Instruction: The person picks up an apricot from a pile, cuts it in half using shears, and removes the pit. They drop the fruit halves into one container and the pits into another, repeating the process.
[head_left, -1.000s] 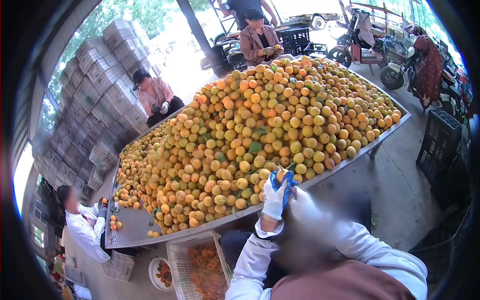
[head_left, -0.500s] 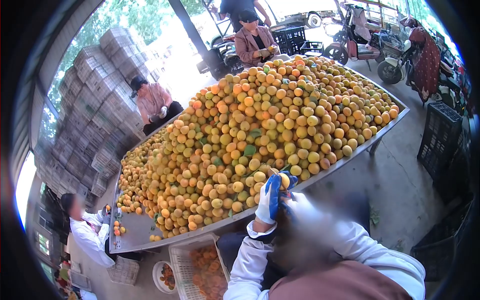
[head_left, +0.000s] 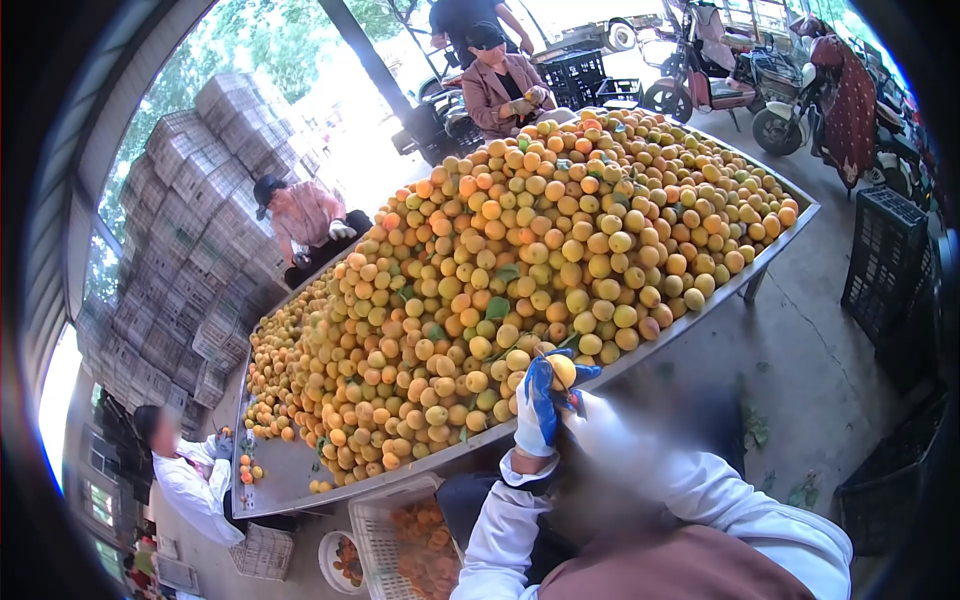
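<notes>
My left hand [head_left: 538,405], in a white glove with a blue coated palm, has its fingers closed round a yellow-orange apricot [head_left: 562,373]. It is at the near edge of a big heap of apricots [head_left: 480,290] on a metal-rimmed table [head_left: 640,357]. Close beside it, my right hand [head_left: 592,415] is gloved too and curled near the underside of the fruit. A small dark red bit shows at its fingers, but what it is cannot be made out. Blur covers much of the right hand and forearm.
Below the table's near edge stand a white crate [head_left: 375,535] of orange pieces and a white bucket [head_left: 335,565]. Co-workers sit at the left [head_left: 190,470], far left [head_left: 310,220] and back [head_left: 500,85]. Black crates [head_left: 885,260] stand at right, near parked scooters [head_left: 700,80].
The apricot in my left hand now shows more of its face, turned towards me. The far-left co-worker's hands have moved apart. My view has shifted slightly.
</notes>
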